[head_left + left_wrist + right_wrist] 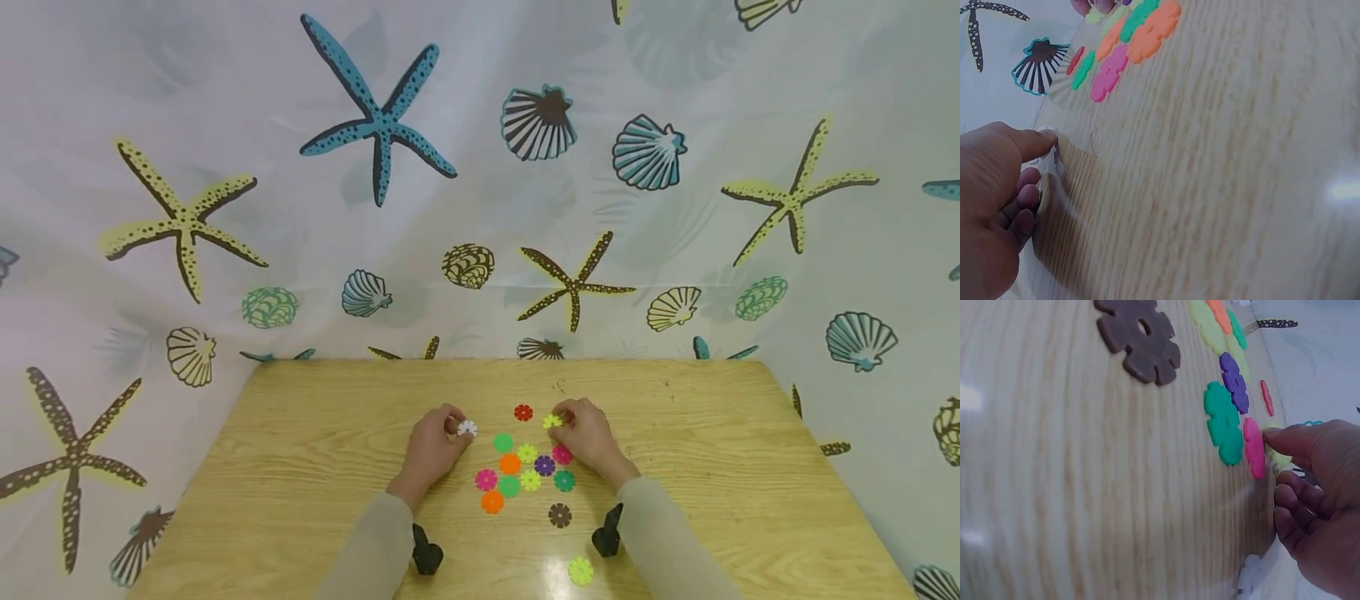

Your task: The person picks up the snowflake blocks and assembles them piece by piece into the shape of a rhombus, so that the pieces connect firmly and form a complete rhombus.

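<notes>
My left hand (435, 443) pinches a white notched plastic disc (467, 428) between thumb and fingers, at the left of a cluster of similar discs. Across from it, my right hand (590, 435) pinches a yellow disc (552, 422), partly covered by the fingers. A pink disc (1254, 447) lies just beside the right thumb, with a dark green disc (1224, 425) and a purple disc (1234, 382) close by. Between the two hands, a red disc (523, 412) lies farther back. Nearer the left hand are a green disc (503, 443) and an orange disc (510, 464).
Several more discs lie on the wooden table (315, 467). A brown disc (559, 515) and a yellow-green disc (581, 571) sit apart toward the front. Black wrist mounts (427, 552) hang by both sleeves. A patterned curtain (450, 208) surrounds the table's back and sides.
</notes>
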Demonstrator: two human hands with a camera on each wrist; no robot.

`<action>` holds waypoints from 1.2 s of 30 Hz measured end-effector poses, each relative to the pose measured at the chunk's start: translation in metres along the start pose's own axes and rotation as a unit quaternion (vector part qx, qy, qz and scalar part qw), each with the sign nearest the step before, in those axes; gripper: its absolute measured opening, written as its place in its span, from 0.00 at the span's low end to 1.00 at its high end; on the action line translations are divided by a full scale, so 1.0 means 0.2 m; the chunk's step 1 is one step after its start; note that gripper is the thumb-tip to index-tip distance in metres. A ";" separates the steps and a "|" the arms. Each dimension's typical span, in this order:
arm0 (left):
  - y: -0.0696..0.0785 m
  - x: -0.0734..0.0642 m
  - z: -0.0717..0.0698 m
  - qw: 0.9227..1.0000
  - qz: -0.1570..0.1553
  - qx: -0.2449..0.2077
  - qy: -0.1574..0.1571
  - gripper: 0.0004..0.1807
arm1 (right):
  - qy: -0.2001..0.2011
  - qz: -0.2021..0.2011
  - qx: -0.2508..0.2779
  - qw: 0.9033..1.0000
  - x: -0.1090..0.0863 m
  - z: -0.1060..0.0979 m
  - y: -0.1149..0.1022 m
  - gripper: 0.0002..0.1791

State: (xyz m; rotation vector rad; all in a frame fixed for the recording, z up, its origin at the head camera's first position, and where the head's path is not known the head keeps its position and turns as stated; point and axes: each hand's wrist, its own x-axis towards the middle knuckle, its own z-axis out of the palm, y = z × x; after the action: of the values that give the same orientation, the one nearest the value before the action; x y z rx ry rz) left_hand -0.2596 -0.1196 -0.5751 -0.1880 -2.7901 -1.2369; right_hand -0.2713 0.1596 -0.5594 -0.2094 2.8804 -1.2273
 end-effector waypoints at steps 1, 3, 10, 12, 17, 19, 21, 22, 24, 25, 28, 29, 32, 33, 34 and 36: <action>0.00 0.00 0.00 1.000 -0.001 0.002 -0.001 0.12 | -0.001 0.000 0.001 1.000 0.00 0.00 0.00 0.13; 0.00 0.00 0.00 1.000 -0.001 0.011 -0.001 0.13 | -0.001 0.002 0.007 1.000 0.00 0.00 -0.01 0.12; 0.00 0.00 0.00 1.000 0.005 -0.007 0.011 0.11 | 0.010 -0.008 0.017 1.000 -0.01 0.01 -0.01 0.09; -0.01 0.00 0.00 1.000 0.000 -0.023 0.015 0.10 | 0.014 -0.011 0.019 1.000 -0.01 0.01 -0.01 0.09; 0.00 0.00 -0.03 0.998 -0.020 -0.064 0.005 0.09 | 0.018 -0.017 0.025 0.999 -0.02 -0.01 -0.03 0.09; 0.03 0.00 -0.04 0.997 -0.023 -0.074 0.000 0.09 | 0.020 -0.022 0.024 0.999 -0.02 -0.02 -0.05 0.09; 0.06 0.00 -0.06 0.996 -0.025 -0.088 -0.004 0.10 | 0.023 -0.029 0.020 0.999 -0.02 -0.03 -0.07 0.08; 0.08 0.00 -0.06 0.995 -0.025 -0.100 -0.009 0.10 | 0.024 -0.033 0.019 0.999 -0.02 -0.03 -0.09 0.08; 0.12 0.00 -0.08 0.991 -0.028 -0.127 -0.022 0.09 | 0.023 -0.040 0.017 0.999 -0.02 -0.04 -0.12 0.07; 0.14 0.00 -0.09 0.989 -0.030 -0.144 -0.031 0.10 | 0.021 -0.045 0.018 0.999 -0.03 -0.05 -0.14 0.07; 0.18 0.01 -0.11 0.978 -0.042 -0.196 -0.055 0.11 | 0.014 -0.064 0.026 0.998 -0.04 -0.07 -0.20 0.06; 0.20 0.01 -0.11 0.975 -0.045 -0.209 -0.059 0.11 | 0.011 -0.073 0.028 0.997 -0.05 -0.08 -0.22 0.06; 0.23 0.02 -0.13 0.967 -0.047 -0.241 -0.062 0.12 | 0.012 -0.100 0.034 0.994 -0.06 -0.10 -0.28 0.05; 0.24 0.02 -0.13 0.966 -0.047 -0.248 -0.061 0.13 | 0.013 -0.107 0.034 0.994 -0.06 -0.11 -0.30 0.05; 0.25 0.02 -0.13 0.964 -0.047 -0.254 -0.060 0.13 | 0.015 -0.111 0.035 0.993 -0.07 -0.11 -0.31 0.05; 0.27 0.02 -0.14 0.961 -0.049 -0.266 -0.058 0.13 | 0.018 -0.113 0.039 0.993 -0.07 -0.11 -0.33 0.05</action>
State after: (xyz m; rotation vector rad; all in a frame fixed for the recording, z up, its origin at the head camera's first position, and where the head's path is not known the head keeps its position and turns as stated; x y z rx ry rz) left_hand -0.2546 -0.1042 -0.5160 -0.1579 -2.5115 -2.0402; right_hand -0.2505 0.1325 -0.4967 -0.5321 2.8957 -1.3860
